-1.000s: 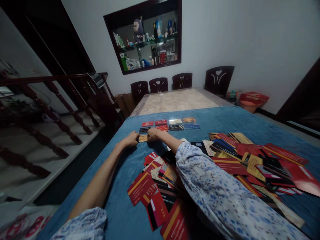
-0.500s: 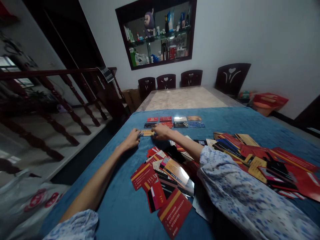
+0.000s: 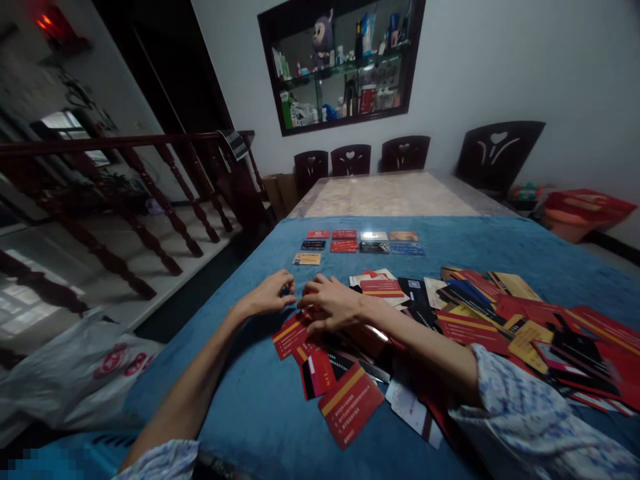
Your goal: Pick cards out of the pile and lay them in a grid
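Note:
Just past the near pile, my left hand [image 3: 273,293] hovers over the blue cloth, fingers loosely bent and holding nothing. My right hand [image 3: 333,303] reaches over the pile, its fingers bent and apart at the edge of some red cards; whether the fingertips touch one is hidden. Under and around it lie overlapping cards, among them a red card with a yellow stripe [image 3: 351,405]. Beyond both hands, a yellow card [image 3: 307,259] lies flat, starting a third row at the left. Behind it are two rows of cards, including a blue card [image 3: 407,249] and a black card [image 3: 313,245].
A second heap of cards [image 3: 530,337] spreads over the right of the blue cloth [image 3: 235,393]. Bare tabletop [image 3: 385,193] shows beyond the cloth. Dark chairs [image 3: 351,160] stand at the far end. A plastic bag [image 3: 80,373] and a wooden railing [image 3: 140,193] are to the left.
Both hands have let go of the yellow card, which stays in the third row. They have drawn back toward me, the right one over the near pile. The view has turned slightly left.

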### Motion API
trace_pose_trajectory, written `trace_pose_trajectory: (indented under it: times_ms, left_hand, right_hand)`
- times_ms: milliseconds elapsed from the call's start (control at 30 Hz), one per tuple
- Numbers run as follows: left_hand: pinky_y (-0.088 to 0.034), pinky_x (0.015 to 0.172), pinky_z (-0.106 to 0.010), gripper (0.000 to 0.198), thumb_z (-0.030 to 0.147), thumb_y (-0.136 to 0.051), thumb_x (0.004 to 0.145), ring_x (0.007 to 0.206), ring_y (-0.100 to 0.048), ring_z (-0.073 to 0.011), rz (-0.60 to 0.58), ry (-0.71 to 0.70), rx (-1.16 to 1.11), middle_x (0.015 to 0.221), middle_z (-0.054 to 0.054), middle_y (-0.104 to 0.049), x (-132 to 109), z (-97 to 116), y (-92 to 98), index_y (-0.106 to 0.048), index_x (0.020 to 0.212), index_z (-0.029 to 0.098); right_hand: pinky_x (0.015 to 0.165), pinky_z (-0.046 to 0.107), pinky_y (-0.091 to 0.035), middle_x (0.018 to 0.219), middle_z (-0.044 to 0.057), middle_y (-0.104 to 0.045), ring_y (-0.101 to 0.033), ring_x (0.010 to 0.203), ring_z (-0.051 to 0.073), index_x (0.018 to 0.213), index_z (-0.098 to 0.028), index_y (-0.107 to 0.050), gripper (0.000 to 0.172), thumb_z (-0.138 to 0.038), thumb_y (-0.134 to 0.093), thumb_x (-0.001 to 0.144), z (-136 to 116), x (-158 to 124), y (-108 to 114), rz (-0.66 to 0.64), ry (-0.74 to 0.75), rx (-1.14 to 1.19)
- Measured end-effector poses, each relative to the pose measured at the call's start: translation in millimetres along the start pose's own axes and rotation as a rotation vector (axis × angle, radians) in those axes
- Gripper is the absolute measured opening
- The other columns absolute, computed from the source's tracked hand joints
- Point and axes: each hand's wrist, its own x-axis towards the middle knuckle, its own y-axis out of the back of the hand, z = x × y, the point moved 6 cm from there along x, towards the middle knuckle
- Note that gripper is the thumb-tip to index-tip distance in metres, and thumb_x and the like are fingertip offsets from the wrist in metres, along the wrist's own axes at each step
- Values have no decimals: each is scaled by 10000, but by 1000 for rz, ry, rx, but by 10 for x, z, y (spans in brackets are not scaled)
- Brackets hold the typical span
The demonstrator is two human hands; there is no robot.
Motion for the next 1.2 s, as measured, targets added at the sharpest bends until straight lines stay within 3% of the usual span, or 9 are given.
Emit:
trace_pose_trajectory:
  times_ms: [133, 333, 467, 633, 900, 1200]
  left_hand:
    - [-432, 739, -289, 30, 206, -555, 738, 788, -526, -167, -31, -2, 11, 846, -17, -559, -24, -18, -55, -539, 739, 181]
    - [-392, 678, -269, 89, 246, -568, 743, 747, -490, -152, -36, -14, -3, 814, -7, -538, -20, -95, -126, -514, 725, 178]
    - [-382, 661, -257, 74, 231, -561, 734, 702, -469, -133, -61, -35, -57, 771, 10, -514, -52, -78, -95, -520, 717, 172]
    - [-360, 604, -237, 223, 379, -603, 756, 658, -446, -118, -158, -36, -173, 731, 26, -504, -118, -33, -81, -535, 757, 167]
    - [-378, 685, -272, 522, 622, -684, 681, 776, -501, -173, -176, -42, -15, 875, -18, -575, -136, 31, -164, -552, 890, 162]
    - [-421, 754, -305, 438, 525, -683, 714, 868, -544, -211, -146, -63, 55, 980, -50, -566, -206, 108, -185, -556, 956, 182]
  right_hand:
    - [896, 506, -406, 1305, 147, -540, -419, 1157, 332, 1328, -238, -574, 624, -578, -619, 807, -182, -32, -79, 12, 60, 0]
    - [969, 629, -320, 1391, 139, -487, -382, 1214, 362, 1304, -269, -604, 599, -598, -606, 804, -272, -55, -197, -8, 89, -30]
    - [947, 568, -348, 1317, 131, -540, -405, 1177, 346, 1328, -273, -591, 630, -632, -583, 810, -187, -78, -215, 12, 50, -32]
    - [928, 528, -348, 1292, 141, -556, -418, 1141, 330, 1359, -261, -572, 672, -671, -556, 826, -37, -96, -195, 33, -19, -36]
    - [908, 501, -351, 1254, 144, -574, -427, 1113, 315, 1324, -221, -595, 662, -666, -570, 835, 96, -112, -177, 125, -96, -18]
    - [848, 433, -351, 1113, 119, -607, -440, 1020, 274, 1098, -200, -693, 579, -691, -589, 809, 189, -109, -186, 193, -126, -43]
